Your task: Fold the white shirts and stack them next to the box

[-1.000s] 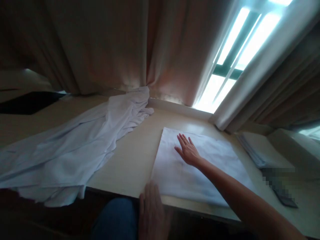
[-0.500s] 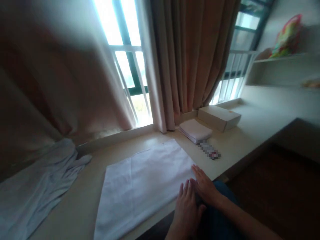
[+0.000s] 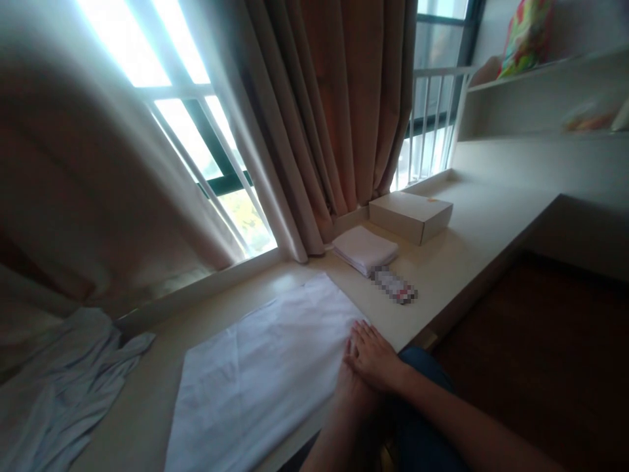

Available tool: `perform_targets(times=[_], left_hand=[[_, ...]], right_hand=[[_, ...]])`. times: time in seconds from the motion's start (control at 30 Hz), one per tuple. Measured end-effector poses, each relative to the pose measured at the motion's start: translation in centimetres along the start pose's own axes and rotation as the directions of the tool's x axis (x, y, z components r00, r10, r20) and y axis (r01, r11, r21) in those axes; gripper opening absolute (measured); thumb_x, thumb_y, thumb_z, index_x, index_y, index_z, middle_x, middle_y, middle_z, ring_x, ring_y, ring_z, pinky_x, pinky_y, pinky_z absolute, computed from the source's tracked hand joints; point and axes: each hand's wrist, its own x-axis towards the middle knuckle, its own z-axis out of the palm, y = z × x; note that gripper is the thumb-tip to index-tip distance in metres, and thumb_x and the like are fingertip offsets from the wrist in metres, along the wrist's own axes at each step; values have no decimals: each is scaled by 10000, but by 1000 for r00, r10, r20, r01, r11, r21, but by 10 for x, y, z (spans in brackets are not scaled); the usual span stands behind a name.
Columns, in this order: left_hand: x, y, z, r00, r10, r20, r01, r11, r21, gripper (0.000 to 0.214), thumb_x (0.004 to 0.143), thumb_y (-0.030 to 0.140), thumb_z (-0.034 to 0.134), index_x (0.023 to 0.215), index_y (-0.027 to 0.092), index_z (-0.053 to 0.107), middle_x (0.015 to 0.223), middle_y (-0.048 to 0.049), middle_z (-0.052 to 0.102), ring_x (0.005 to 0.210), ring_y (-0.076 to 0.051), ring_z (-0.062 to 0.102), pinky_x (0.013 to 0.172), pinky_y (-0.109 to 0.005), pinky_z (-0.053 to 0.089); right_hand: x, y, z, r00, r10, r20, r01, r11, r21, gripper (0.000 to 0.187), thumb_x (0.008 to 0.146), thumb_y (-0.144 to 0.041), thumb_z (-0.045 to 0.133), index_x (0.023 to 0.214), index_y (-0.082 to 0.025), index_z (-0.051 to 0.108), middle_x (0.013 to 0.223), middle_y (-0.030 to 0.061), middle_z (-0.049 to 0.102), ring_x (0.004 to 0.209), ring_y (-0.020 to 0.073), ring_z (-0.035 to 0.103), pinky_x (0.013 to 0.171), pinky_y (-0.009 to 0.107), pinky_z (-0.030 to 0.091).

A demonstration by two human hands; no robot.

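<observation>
A flat, folded white cloth (image 3: 260, 373) lies on the pale ledge, with faint creases across it. My right hand (image 3: 376, 357) rests at its right edge, fingers stretched out and laid partly over my left hand. My left hand (image 3: 351, 387) lies low against the same edge; its fingers are largely covered by the right hand, and what shows of it looks flat. Neither hand grips the cloth. Beyond the hands sits a smaller, thicker folded white cloth (image 3: 364, 249), with a blurred-out narrow object (image 3: 396, 286) beside it.
At the left lies a crumpled light cloth (image 3: 63, 380). A white box (image 3: 410, 215) stands farther back on the ledge (image 3: 491, 223). Brown curtains (image 3: 339, 105) hang along the window. Shelves (image 3: 531, 139) at the right hold a colourful bag (image 3: 527, 39).
My right hand has come leftward over my left hand, which has moved up beneath it. The view has turned a little to the right. The folded cloth appears to lie as before.
</observation>
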Motion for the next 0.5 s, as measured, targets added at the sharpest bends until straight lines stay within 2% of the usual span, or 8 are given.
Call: perform_targets(times=[0.13,0.23,0.4,0.5], left_hand=[[2,-3,-8,997,25,74,-16,992,-126,702,886,485,421,1515,258,209,1567,-70,267,1428,-328,239,1147,-538,237],[2,-5,-17,997,24,68,-8,976,-219,795,863,590,425,1523,229,168,1568,-92,254,1435,-321,220,1167,-541,186],[-1,-6,-30,995,30,98,1,954,-300,714,867,642,385,1467,257,339,1483,-63,427,1400,-281,315,1180,-519,171],[-1,-7,-35,994,26,109,6,959,-284,762,848,677,383,1479,256,314,1529,-65,350,1431,-305,235,1179,-541,154]], right_hand=[[27,-2,-1,997,50,51,-51,999,9,820,916,-663,272,1474,-65,330,1547,155,241,1445,293,160,1179,441,118],[51,-2,2,995,67,79,-67,998,1,859,899,-674,298,1480,-41,301,1553,171,210,1448,297,143,1179,438,94],[96,-2,15,988,102,115,-100,995,-25,919,890,-701,249,1501,-17,208,1570,174,143,1459,286,67,1176,425,55],[121,-2,23,981,131,140,-125,991,-50,935,887,-710,221,1510,-15,160,1581,164,92,1462,277,15,1174,421,25]])
